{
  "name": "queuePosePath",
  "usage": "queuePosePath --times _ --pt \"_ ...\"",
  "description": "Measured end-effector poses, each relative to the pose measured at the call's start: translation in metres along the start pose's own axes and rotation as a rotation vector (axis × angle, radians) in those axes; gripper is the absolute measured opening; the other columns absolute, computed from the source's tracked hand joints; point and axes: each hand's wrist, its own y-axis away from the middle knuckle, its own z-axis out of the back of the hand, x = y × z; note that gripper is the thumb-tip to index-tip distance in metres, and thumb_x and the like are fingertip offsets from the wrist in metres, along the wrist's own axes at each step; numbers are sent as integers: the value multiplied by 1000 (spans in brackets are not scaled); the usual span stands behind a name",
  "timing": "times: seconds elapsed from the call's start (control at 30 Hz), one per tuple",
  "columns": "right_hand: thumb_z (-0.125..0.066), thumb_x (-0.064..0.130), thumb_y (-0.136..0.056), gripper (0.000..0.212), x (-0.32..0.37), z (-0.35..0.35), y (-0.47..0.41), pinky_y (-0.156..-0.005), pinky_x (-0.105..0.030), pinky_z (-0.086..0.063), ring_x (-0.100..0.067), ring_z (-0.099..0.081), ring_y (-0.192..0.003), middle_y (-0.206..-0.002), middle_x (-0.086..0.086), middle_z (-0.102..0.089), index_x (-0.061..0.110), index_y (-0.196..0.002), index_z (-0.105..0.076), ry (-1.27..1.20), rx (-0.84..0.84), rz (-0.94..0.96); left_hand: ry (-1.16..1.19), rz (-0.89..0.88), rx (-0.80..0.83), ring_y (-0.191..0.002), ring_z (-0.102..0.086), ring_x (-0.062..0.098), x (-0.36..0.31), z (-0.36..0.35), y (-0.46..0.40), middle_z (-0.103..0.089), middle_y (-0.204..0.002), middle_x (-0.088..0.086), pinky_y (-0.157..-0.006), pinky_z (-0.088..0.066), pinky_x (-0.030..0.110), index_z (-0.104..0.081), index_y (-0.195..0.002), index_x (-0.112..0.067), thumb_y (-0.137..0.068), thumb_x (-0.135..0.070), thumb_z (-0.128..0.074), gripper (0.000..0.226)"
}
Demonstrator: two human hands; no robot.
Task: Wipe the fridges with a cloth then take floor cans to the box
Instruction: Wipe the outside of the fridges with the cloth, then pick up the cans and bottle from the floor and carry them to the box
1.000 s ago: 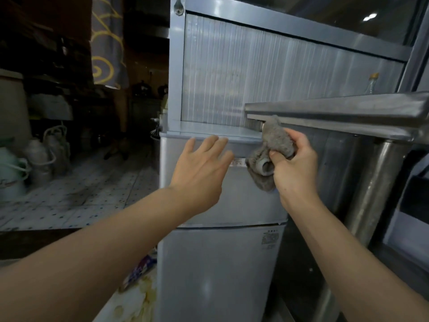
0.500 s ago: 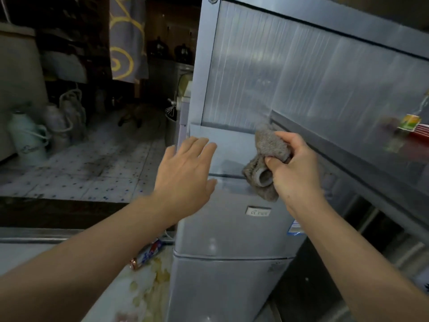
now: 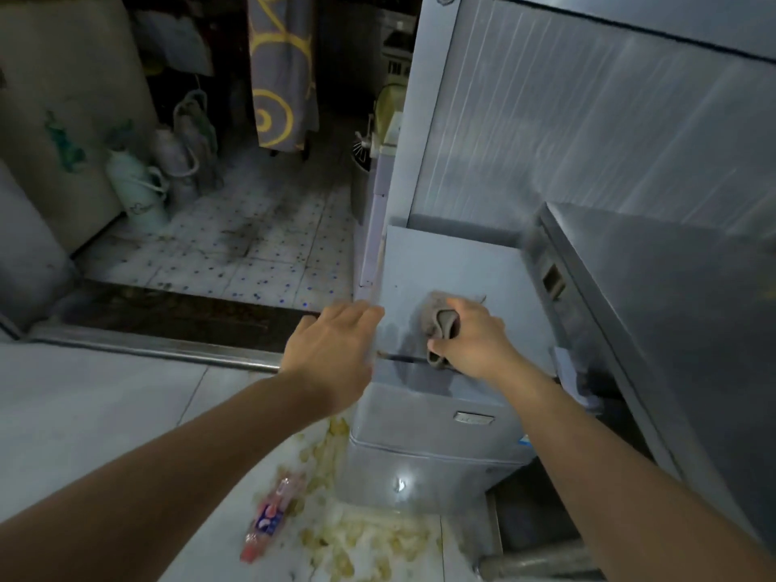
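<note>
Grey cloth (image 3: pixel 439 323) bunched in right hand (image 3: pixel 470 346), pressed on fridge (image 3: pixel 436 266) top. Left hand (image 3: pixel 336 346) flat, fingers straight, at its left edge, holding nothing. Risk: stepping back onto floor bottle (image 3: pixel 271 516) w/ spilled mess nearby, could slip.

A single wide-angle view comes from the person's head, tilted steeply forward and down along both forearms. It sits close above the flat top of the small silver-grey metal fridge (image 3: pixel 445 262), which fills the centre. The pale tiled floor (image 3: pixel 105 413) spreads across the lower left, the ribbed metal wall panel (image 3: pixel 588 132) rises at upper right, and straight edges bow toward the frame borders.
</note>
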Motion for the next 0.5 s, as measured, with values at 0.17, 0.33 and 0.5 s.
queuePosePath --times 0.17,0.33,0.5 --pt "-69 24 -82 51 20 33 28 -100 -34 -30 -28 -33 -120 -125 -9 -46 13 -127 -48 -112 54 21 37 108 107 -133 -28 18 -12 41 20 -31 -147 -4 -104 -32 37 -23 -143 -23 -84 -31 -59 69" --pt "-65 28 -83 49 41 51 64 -100 -31 -25 -26 -38 -121 -128 -8 -47 13 -126 -47 -47 125 74 119 229 140 -136 -27 18 -28 91 42 -30 -150 -2 -108 -30 39 -22 -145 -21 -86 -29 -60 71" --pt "-62 31 -86 58 63 54 97 -104 -31 -24 -29 -31 -131 -140 -12 -39 12 -136 -39 -71 218 56 159 291 128 -134 -33 18 -31 130 62 -36 -147 -3 -106 -33 37 -25 -145 -21 -85 -27 -61 70"
